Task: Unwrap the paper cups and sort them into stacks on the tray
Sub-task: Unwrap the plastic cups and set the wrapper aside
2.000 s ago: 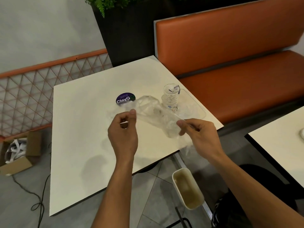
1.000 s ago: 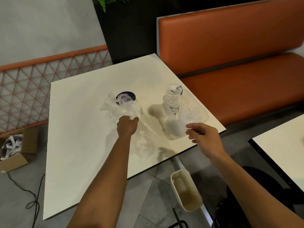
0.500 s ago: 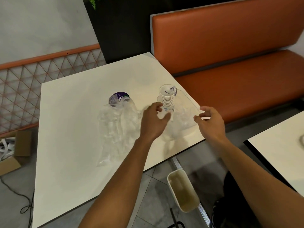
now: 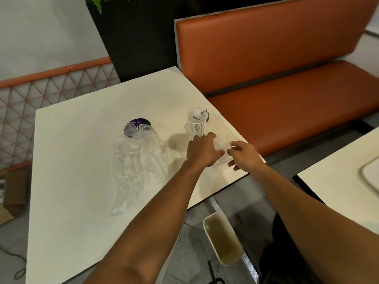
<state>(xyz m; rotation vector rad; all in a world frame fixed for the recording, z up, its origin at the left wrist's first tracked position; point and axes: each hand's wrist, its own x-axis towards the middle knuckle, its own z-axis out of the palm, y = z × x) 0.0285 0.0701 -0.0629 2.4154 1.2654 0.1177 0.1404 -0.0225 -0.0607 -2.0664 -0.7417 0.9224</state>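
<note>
On the left part of the white desk lies a crumpled clear plastic wrapper, with a round purple label at its far end. To its right, the stack of white paper cups stands upright on the clear plastic tray. Just in front of it the left hand and the right hand are close together over the tray with bent fingers; I cannot tell if they hold anything.
</note>
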